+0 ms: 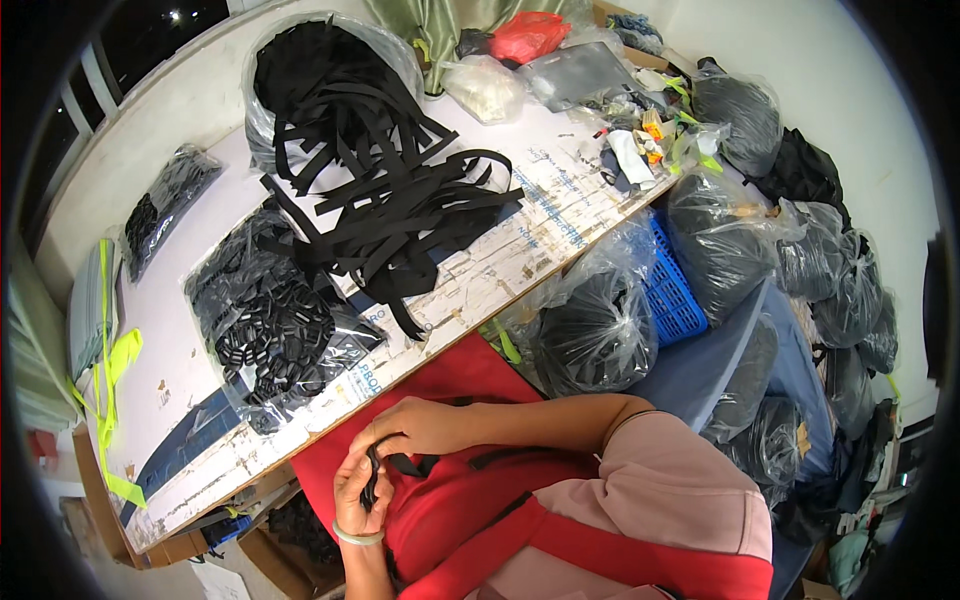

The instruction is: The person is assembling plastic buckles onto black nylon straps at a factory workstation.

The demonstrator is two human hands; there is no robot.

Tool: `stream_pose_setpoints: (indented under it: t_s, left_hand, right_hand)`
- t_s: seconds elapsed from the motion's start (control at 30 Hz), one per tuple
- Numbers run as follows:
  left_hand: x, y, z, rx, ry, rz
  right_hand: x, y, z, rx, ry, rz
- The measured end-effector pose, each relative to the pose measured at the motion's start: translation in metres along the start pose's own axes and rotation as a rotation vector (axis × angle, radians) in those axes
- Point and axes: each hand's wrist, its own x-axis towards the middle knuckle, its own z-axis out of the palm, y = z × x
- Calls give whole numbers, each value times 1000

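Note:
Above the red apron (450,375) on my lap, my left hand (359,490), with a pale bangle at its wrist, is closed around a small piece of black webbing strap (373,478). My right hand (425,426) arches over from the right, its fingertips bent onto the same strap beside the left fingers. A short length of the strap sticks out under my right palm. Whether a buckle is inside the grip cannot be made out. On the table ahead lies an opened clear bag of black plastic buckles (275,340), and beyond it a heap of black straps (400,220).
The worn white tabletop (545,215) slants across the view. Straps spill from a big clear bag (262,130) at the back. Filled plastic bags (600,330) and a blue basket (672,290) stand at the right. Neon-yellow strips (118,365) hang at the left edge.

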Motion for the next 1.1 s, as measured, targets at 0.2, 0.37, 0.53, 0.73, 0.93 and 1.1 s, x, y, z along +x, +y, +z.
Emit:
stream_pose_setpoints:
  t_s: [0.2,0.37,0.53,0.73,0.93,1.1]
  left_hand:
    - [-2,-8,-3,-54,28,-15]
    - [-4,-9,-5,461,228,350]
    - [-2,-5,-5,471,416,281]
    - [7,-5,0,397,369,366]
    - [6,-9,-4,418,364,423]
    - [9,-10,-6,472,385,475]
  right_hand:
    - [1,13,1,-55,-49,-133]
    - [6,16,13,-89,36,179]
    - [12,10,16,134,147,450]
    - [-2,0,16,403,48,457]
    - [2,1,21,506,11,597]
    - [3,0,29,604,52,658]
